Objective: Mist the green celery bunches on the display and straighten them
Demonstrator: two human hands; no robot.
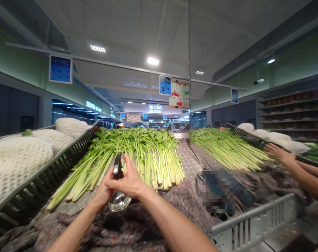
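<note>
Both my hands hold a small clear spray bottle (pixel 119 202) with a black sprayer head, in front of a pile of long green celery stalks (pixel 138 157). My left hand (pixel 103 191) is wrapped round the bottle from the left. My right hand (pixel 129 182) is closed over its upper part, with the fingers up by the black head. The bottle hangs just above a grey-brown felt cloth (pixel 174 203) at the near end of the stalks. The cut ends of the stalks point towards me.
A slanted black crate wall (pixel 56 164) separates the celery from white foam-netted produce (pixel 19 154) on the left. A mirror panel (pixel 227 115) on the right repeats the celery and shows two arms (pixel 292 164). A grey plastic crate rim (pixel 253 218) lies at the lower right.
</note>
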